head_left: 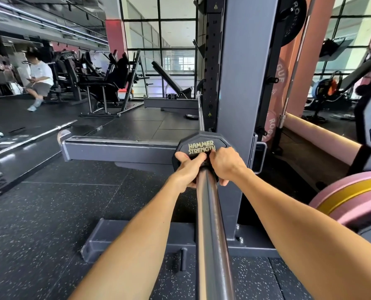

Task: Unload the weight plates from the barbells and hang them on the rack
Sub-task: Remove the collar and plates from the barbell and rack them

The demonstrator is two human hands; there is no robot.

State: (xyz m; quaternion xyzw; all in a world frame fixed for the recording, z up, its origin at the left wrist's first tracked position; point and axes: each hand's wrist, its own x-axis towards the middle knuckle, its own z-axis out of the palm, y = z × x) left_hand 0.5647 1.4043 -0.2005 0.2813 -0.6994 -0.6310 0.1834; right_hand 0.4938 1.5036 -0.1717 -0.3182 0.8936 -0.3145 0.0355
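A small black weight plate (198,142) marked HAMMER STRENGTH sits on the steel barbell sleeve (210,224) that runs from the bottom of the view up to it. My left hand (187,169) grips the plate's left side, thumb over its face. On its right side, my right hand (225,164) holds it with fingers curled round the edge. The grey rack upright (243,68) stands just behind the plate. Pink plates (269,124) hang on the rack's pegs at the right.
Pink and yellow plates (353,198) lie at the right edge. Another barbell (33,137) rests on the floor at left. The rack's grey base beams (119,148) cross the rubber floor. A person (39,81) sits on a machine at the far left.
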